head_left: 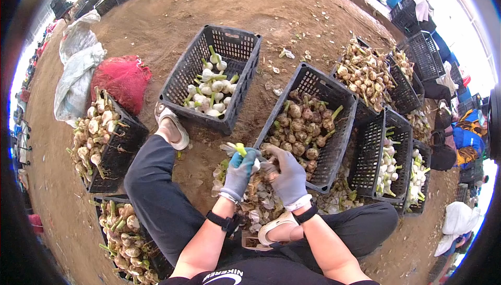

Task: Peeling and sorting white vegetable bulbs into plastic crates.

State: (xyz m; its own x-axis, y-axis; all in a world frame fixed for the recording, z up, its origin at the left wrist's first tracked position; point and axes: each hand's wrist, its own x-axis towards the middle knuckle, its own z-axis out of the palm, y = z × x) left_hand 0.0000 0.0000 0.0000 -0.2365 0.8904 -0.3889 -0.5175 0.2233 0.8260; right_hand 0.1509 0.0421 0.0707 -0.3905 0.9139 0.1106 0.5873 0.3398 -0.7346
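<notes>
In front of my knees, my left hand (pixel 239 174), in a grey glove with teal fingertips, is closed around a garlic bulb (pixel 255 165) with a short green stem (pixel 240 149) poking up past the fingers. Close beside it, my right hand (pixel 286 174), in a grey glove, has its fingers bent toward the bulb; what they pinch, if anything, is hidden. Loose peeled skins (pixel 255 201) lie in a heap under both hands. To the right stands a black crate (pixel 326 173) of brown, unpeeled garlic. Ahead on the left, another black crate (pixel 229 120) has clean white bulbs.
Crates of dirty garlic (pixel 94 134) stand at my left, with a red mesh sack (pixel 121 79) and a whitish sack (pixel 78 76) behind. On the right are more crates, heaped garlic (pixel 365 74) and white bulbs (pixel 389 165). A person in blue and orange (pixel 467 134) sits beyond.
</notes>
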